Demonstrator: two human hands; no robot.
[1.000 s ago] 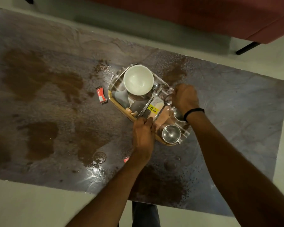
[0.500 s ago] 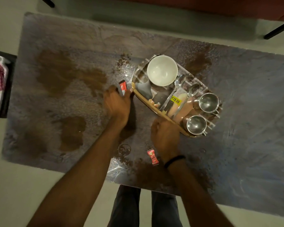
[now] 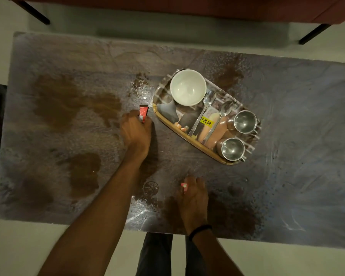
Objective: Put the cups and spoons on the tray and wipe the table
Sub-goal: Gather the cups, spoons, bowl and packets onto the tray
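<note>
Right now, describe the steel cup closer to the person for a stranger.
Find the oval tray on the stained table and look at its right end. The near cup, steel, sits by the wooden rim, farther from the white bowl than the matching far cup.

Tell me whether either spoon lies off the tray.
No, both spoons lie on the tray, between the bowl and the cups.

One head-worn camera looks almost straight down on the table [image 3: 287,120]
</note>
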